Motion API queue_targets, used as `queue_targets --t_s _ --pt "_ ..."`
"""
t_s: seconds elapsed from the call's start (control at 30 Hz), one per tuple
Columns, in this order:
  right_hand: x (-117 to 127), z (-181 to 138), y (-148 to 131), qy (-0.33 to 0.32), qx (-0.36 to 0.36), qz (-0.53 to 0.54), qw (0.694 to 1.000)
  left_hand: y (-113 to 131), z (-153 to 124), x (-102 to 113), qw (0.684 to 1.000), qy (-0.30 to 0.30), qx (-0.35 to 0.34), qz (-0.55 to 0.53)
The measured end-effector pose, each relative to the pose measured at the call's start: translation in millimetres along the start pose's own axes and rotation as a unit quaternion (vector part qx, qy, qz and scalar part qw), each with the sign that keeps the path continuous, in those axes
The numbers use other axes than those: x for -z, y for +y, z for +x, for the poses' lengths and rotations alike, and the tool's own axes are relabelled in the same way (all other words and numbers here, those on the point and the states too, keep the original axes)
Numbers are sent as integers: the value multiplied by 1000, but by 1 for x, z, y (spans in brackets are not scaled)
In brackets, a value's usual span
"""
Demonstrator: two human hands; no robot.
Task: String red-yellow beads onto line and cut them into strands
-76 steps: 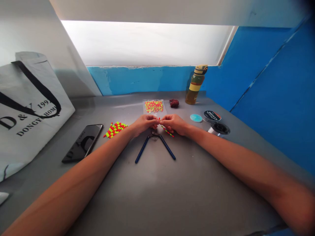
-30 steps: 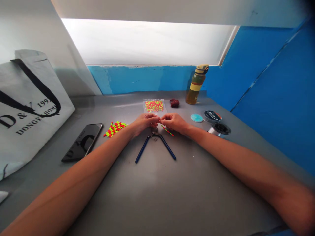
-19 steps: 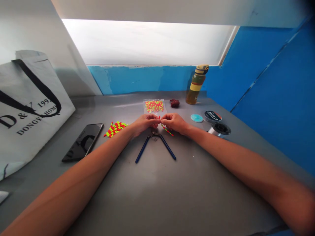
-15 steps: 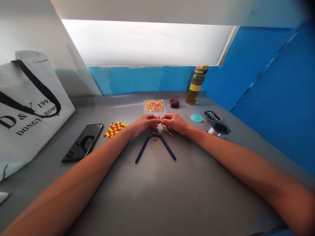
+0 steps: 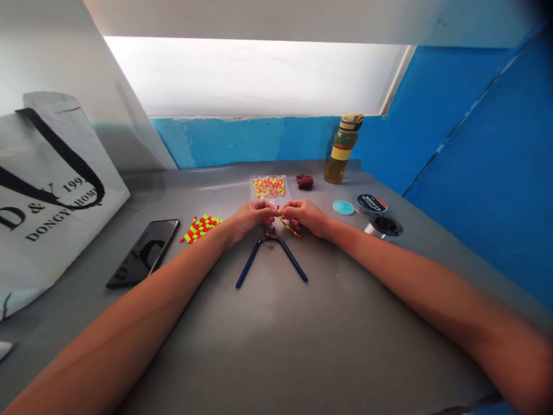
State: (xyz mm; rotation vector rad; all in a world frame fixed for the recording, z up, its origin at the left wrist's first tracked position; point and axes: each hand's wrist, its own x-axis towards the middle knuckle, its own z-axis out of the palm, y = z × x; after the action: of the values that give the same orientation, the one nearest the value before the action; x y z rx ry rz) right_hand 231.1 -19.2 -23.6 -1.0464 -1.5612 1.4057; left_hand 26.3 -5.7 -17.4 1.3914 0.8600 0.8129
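My left hand (image 5: pixel 257 215) and my right hand (image 5: pixel 306 214) meet fingertip to fingertip above the table, both closed in a pinch. A small red bead (image 5: pixel 278 207) pokes up between the fingertips; which hand grips it I cannot tell. From the pinch a short string of red and yellow-green beads (image 5: pixel 292 229) hangs down, partly behind the right fingers. The line itself is too fine to see. Just below the hands lie pliers (image 5: pixel 271 245) with blue handles spread apart. Left of my left hand rests a flat patch of red and yellow-green beads (image 5: pixel 201 229).
Behind the hands lie a clear bag of beads (image 5: pixel 268 186) and a dark red bundle (image 5: pixel 305 182). A bottle (image 5: pixel 343 151) stands at the back. To the right are a turquoise disc (image 5: pixel 344 207), a round case (image 5: pixel 371 203) and a spool (image 5: pixel 384 227). A phone (image 5: pixel 143 253) and tote bag (image 5: pixel 64 190) are left.
The fingertips have drawn slightly apart, and the red bead shows more clearly between them. The hanging bead string has shifted a little. The whole view has moved slightly.
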Motion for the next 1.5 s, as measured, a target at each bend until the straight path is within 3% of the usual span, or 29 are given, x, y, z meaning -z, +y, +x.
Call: queue_targets --t_s 0.43,0.9,1.5 --pt "3 -1 -6 -31 -7 3 999 -4 3 -3 999 -18 -13 34" --pt "5 2 -5 -52 -19 13 998 6 0 -9 999 8 3 54" --pt "2 -2 -8 -8 -18 6 1000 3 1 -5 1000 1 12 20"
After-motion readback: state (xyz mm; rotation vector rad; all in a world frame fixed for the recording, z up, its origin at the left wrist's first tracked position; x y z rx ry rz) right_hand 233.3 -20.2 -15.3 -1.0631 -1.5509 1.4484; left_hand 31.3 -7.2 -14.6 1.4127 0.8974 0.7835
